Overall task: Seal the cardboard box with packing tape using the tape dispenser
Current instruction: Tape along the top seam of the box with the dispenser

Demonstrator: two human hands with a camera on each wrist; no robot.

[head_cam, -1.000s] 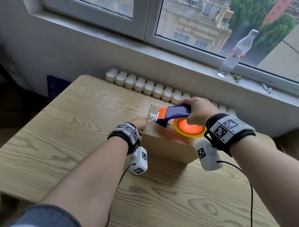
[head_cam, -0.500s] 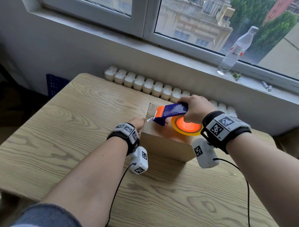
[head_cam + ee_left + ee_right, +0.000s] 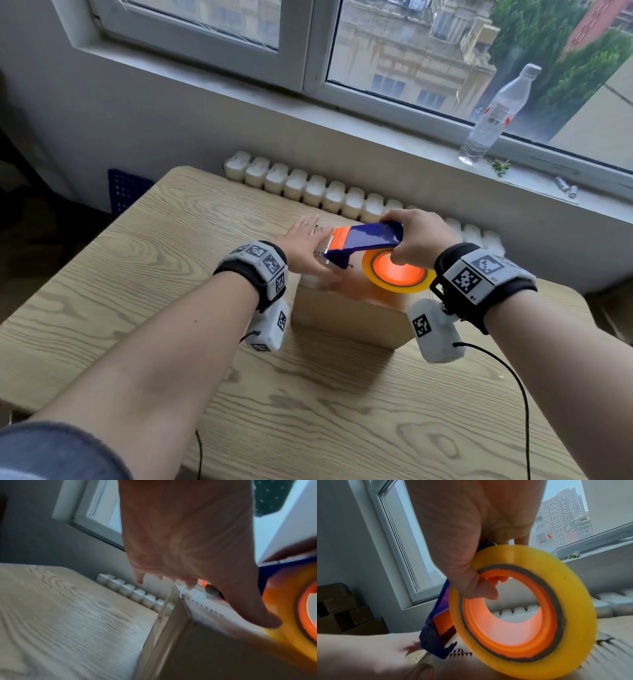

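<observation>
A small cardboard box (image 3: 346, 318) stands mid-table. My right hand (image 3: 416, 240) grips the blue and orange tape dispenser (image 3: 363, 240), which hangs just above the box top with its yellow tape roll (image 3: 399, 279) over the top's right half. In the right wrist view my thumb hooks into the roll's orange core (image 3: 505, 626). My left hand (image 3: 303, 245) lies flat with straight fingers at the box's top left edge, right by the dispenser's toothed blade. In the left wrist view its thumb (image 3: 257, 612) presses on the box top. A clear strip of tape (image 3: 164, 616) runs down the box's left side.
The wooden table (image 3: 137, 274) has bare room to the left and in front of the box. A white radiator (image 3: 308, 188) runs behind the table's far edge. A plastic bottle (image 3: 496, 113) stands on the windowsill. Cardboard boxes (image 3: 342, 608) are stacked by the wall.
My left hand has left the box's upper left corner and spread flat over the top edge. The dispenser has lifted slightly and its blade end has tilted up.
</observation>
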